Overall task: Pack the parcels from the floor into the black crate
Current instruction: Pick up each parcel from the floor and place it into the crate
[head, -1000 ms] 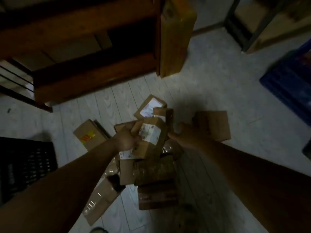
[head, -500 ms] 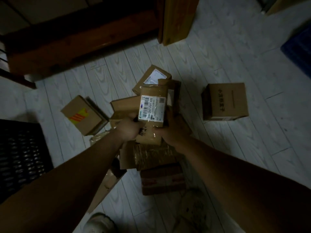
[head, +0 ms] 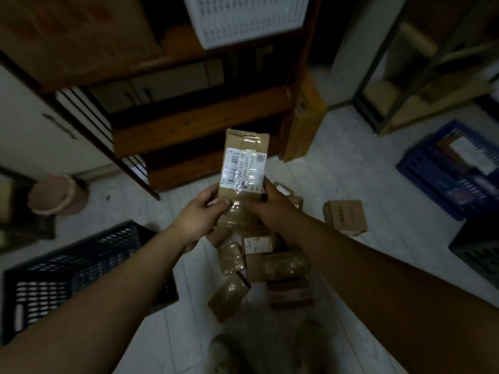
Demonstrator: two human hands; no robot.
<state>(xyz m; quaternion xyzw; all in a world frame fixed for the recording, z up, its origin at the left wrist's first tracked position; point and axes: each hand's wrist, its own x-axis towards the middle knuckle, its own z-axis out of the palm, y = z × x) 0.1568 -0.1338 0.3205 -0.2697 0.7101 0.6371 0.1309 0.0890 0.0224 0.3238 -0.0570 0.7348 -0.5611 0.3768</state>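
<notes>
A tall taped cardboard parcel [head: 244,160] with a white barcode label stands upright in the air in front of me. My left hand [head: 201,211] grips its lower left side and my right hand [head: 266,205] grips its lower right side. Below them several more brown parcels [head: 272,263] lie in a heap on the pale floor. The black crate [head: 67,268] sits on the floor at the lower left, under my left forearm, and its inside looks dark.
A single box [head: 345,217] lies on the floor to the right. A blue crate [head: 448,168] holding parcels stands at the far right, another dark crate [head: 478,249] below it. A wooden shelf unit [head: 189,125] rises ahead, a pink bin [head: 54,195] at the left.
Both hands have lifted the labelled parcel up off the heap and turned it upright. The camera has tilted up, bringing the shelf, the blue crate and more of the black crate into view.
</notes>
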